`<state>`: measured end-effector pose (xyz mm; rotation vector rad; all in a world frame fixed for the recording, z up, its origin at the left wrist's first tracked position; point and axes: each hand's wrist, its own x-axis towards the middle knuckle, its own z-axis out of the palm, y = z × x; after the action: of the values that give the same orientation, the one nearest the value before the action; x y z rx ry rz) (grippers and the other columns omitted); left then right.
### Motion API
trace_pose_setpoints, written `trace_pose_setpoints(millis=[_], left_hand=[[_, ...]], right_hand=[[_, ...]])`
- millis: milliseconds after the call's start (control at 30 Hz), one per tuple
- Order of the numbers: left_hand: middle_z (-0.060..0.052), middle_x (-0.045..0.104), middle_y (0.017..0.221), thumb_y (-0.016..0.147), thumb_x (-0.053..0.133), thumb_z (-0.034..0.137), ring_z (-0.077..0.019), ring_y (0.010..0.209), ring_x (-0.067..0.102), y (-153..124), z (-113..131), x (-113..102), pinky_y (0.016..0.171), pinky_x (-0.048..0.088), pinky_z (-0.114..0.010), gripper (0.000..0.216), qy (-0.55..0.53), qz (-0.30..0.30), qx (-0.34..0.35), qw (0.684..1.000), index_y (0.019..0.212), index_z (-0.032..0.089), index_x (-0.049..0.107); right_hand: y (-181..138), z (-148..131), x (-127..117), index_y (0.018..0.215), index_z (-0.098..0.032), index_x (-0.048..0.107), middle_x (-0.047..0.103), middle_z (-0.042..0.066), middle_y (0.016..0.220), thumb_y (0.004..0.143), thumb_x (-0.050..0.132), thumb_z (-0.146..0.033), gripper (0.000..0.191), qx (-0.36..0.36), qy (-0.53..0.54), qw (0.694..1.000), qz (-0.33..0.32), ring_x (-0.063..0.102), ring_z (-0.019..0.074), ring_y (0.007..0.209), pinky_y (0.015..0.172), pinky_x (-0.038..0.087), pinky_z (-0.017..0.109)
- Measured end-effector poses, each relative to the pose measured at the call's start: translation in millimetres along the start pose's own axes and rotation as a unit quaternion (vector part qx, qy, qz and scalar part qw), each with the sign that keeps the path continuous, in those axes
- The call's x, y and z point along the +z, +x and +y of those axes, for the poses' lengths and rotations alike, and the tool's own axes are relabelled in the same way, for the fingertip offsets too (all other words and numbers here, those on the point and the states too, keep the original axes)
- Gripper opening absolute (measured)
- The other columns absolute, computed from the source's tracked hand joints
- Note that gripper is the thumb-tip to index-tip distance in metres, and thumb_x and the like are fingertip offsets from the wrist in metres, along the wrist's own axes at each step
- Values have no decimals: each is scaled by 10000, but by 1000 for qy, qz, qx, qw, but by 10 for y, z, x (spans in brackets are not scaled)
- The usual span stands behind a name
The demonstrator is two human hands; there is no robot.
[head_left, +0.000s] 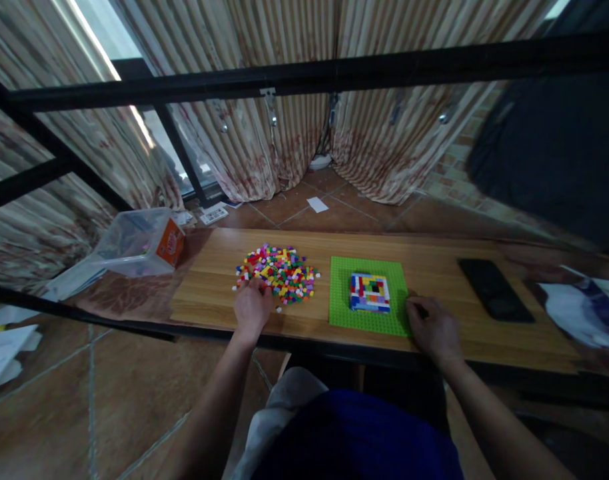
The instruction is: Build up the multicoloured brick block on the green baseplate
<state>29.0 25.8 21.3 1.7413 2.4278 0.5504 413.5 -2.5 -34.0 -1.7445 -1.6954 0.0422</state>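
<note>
Loose small bricks in many colours lie in a pile point(284, 273) on the wooden board. My left hand point(253, 308) reaches into the pile's near left side, fingers bent and drawn together among the bricks. Whether a brick is between its fingertips is too small to tell. To the right lies a green studded baseplate point(342, 313). On it stands a low, square brick structure point(369, 293) with blue and white sides and a small dark gap in its top. Beside the baseplate's right edge rests my right hand point(434, 327), fingers curled in; what they hold, if anything, is hidden.
A black phone point(495, 290) lies on the wooden board point(209, 287) at the right. Left of the board stands a clear plastic box point(134, 243) with an orange label. A black metal bar point(304, 79) crosses above, before striped curtains. Papers and a plastic packet lie far right.
</note>
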Motion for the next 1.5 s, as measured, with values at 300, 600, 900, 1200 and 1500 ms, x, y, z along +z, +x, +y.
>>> trace_pose_setpoints(millis=[300,600,900,1200,1500], left_hand=[[-132,702,939,867,485,284,-288,948,653,47,88,-69,762,483,-346,208,32,-25,6,999,953,181,644],[-61,698,872,811,548,313,-244,837,666,133,29,-12,727,497,-332,137,-68,22,21,997,874,216,623],[-43,735,886,746,636,418,-186,785,676,-164,550,113,763,529,-315,295,-382,-125,56,914,922,188,691],[-47,726,925,793,634,241,-173,827,691,-364,1292,214,792,546,-313,185,-453,-212,169,849,963,184,680],[-68,713,1042,909,519,197,-223,985,629,-392,1744,281,915,443,-382,214,-161,-92,373,909,1066,207,665]], right_hand=[[31,-54,-11,807,-201,667,668,89,825,904,448,-394,307,12,14,1000,0,610,239,786,730,481,373],[49,-85,-21,788,-212,657,662,68,817,890,459,-314,245,16,24,1000,-3,600,224,794,736,470,352],[67,-85,-12,794,-213,660,654,72,813,887,471,-313,233,27,29,999,-7,592,221,801,755,465,346],[66,-86,-4,784,-212,646,642,64,809,876,485,-256,190,28,28,999,-8,582,212,800,737,445,322],[72,-78,3,784,-215,643,639,63,809,866,493,-233,172,20,29,999,-11,567,214,807,756,433,325]])
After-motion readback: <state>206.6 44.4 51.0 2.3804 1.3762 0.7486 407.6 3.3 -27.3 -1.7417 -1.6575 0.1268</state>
